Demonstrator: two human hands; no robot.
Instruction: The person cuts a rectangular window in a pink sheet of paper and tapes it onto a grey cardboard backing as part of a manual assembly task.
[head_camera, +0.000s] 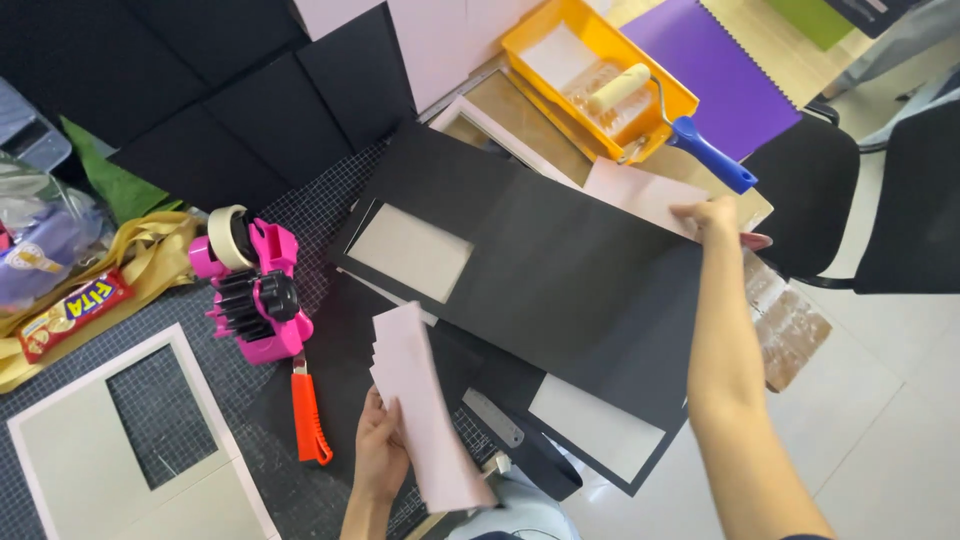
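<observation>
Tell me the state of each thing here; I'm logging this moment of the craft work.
Left hand: closed on a stack of pale pink cards, held tilted.
Right hand: fingers on the far edge of the black sheet.
Black sheet: flat, two rectangular windows cut out.
Paint roller: resting in the yellow tray.
Orange utility knife: lying on the mat; blade not visible.
Pink tape dispenser: loaded with a roll.
</observation>
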